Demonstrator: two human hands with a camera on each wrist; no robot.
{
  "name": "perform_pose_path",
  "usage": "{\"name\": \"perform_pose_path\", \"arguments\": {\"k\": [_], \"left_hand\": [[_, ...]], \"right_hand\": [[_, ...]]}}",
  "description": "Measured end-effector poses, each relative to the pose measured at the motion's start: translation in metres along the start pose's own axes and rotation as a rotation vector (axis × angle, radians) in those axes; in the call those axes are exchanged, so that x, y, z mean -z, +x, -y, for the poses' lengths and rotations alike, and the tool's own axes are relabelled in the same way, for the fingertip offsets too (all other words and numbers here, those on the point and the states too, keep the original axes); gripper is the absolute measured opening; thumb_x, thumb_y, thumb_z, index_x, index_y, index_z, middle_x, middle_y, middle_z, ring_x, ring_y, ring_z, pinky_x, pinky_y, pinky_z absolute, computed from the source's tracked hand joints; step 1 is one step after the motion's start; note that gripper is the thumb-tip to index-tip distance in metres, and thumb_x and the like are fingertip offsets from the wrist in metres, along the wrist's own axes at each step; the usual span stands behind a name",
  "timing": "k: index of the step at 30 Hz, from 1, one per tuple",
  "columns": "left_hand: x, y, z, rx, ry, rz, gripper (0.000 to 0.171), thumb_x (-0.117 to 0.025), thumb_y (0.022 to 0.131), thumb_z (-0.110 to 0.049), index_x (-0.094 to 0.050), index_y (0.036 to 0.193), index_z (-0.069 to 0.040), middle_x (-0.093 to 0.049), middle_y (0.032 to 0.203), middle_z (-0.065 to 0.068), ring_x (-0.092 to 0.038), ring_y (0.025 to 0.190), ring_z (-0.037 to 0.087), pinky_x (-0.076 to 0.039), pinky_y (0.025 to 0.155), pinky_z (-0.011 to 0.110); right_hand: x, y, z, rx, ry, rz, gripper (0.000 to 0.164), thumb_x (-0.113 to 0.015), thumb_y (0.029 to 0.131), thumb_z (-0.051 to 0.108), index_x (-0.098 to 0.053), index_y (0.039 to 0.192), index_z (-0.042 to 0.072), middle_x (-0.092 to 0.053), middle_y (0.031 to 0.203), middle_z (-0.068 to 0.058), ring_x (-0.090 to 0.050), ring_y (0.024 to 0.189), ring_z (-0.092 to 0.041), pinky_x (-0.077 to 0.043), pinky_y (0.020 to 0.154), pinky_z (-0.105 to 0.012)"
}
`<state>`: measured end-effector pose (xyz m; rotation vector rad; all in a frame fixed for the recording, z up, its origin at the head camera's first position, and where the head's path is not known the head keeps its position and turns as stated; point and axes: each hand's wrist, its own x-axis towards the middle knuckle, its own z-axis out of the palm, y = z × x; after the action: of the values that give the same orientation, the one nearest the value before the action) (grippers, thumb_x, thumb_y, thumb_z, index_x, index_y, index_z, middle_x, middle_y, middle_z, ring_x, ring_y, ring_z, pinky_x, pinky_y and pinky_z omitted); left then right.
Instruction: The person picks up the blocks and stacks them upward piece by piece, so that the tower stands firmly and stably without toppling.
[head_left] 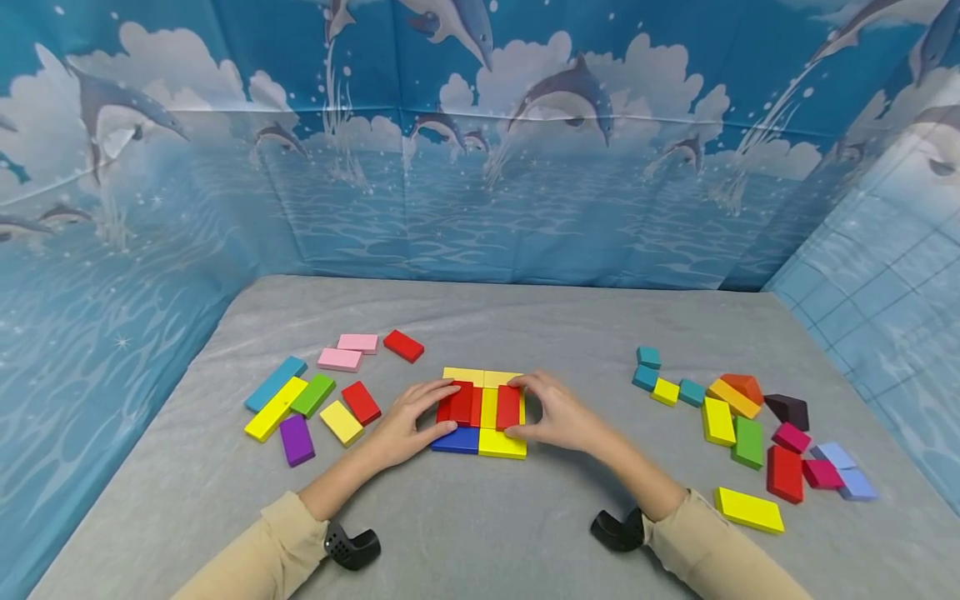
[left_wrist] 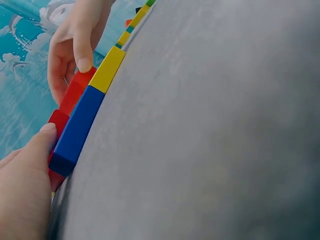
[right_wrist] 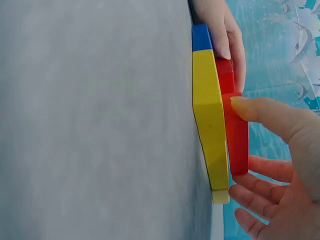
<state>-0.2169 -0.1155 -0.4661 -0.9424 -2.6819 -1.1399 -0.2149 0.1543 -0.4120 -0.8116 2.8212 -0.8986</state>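
A flat arrangement of blocks lies between both hands. My left hand point(head_left: 408, 421) pinches a red block point(head_left: 461, 404) by its ends, thumb at the near end and fingers at the far end. That block lies over other red on the left side. With thumb and fingers, my right hand point(head_left: 562, 412) holds another red block point(head_left: 507, 408), raised above the yellow layer in the right wrist view. A blue block point(head_left: 455, 441) and a yellow block point(head_left: 502, 450) form the near edge. Pale yellow blocks point(head_left: 463, 374) line the far edge.
Loose blocks lie to the left, among them a purple block point(head_left: 297, 440), a pink block point(head_left: 340, 360) and a red block point(head_left: 403, 346). At the right are a green block point(head_left: 747, 442), a long yellow block point(head_left: 749, 510) and several others on the grey cloth point(head_left: 525, 533).
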Motion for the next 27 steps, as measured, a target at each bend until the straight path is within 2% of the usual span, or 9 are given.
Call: {"name": "perform_pose_path", "arguments": {"k": [19,24,27], "left_hand": [[0.000,0.000,-0.002,0.006,-0.006,-0.013,0.055,-0.062,0.085,-0.038,-0.045,0.136,-0.023,-0.041,0.140,0.001,-0.037,0.125,0.022,-0.035,0.098,0.052],[0.006,-0.003,-0.003,0.011,-0.089,-0.082,0.057,-0.065,0.084,-0.032,-0.044,0.136,-0.020,-0.040,0.140,0.001,-0.035,0.127,0.020,-0.037,0.097,0.051],[0.021,-0.009,-0.003,0.008,-0.077,-0.156,0.058,-0.067,0.082,-0.027,-0.046,0.134,-0.014,-0.042,0.138,0.002,-0.037,0.125,0.021,-0.038,0.096,0.051]], "right_hand": [[-0.006,0.003,0.001,-0.024,-0.073,0.010,0.061,-0.073,0.074,0.037,-0.052,0.124,0.009,-0.052,0.118,-0.008,-0.047,0.109,-0.024,-0.038,0.094,-0.049],[-0.006,0.002,0.001,-0.019,-0.070,0.007,0.061,-0.074,0.074,0.037,-0.052,0.123,0.009,-0.052,0.118,-0.008,-0.047,0.110,-0.024,-0.038,0.094,-0.049],[-0.006,0.002,0.000,-0.011,-0.073,0.009,0.061,-0.073,0.074,0.037,-0.052,0.124,0.009,-0.052,0.119,-0.008,-0.047,0.111,-0.025,-0.038,0.094,-0.049]]}}
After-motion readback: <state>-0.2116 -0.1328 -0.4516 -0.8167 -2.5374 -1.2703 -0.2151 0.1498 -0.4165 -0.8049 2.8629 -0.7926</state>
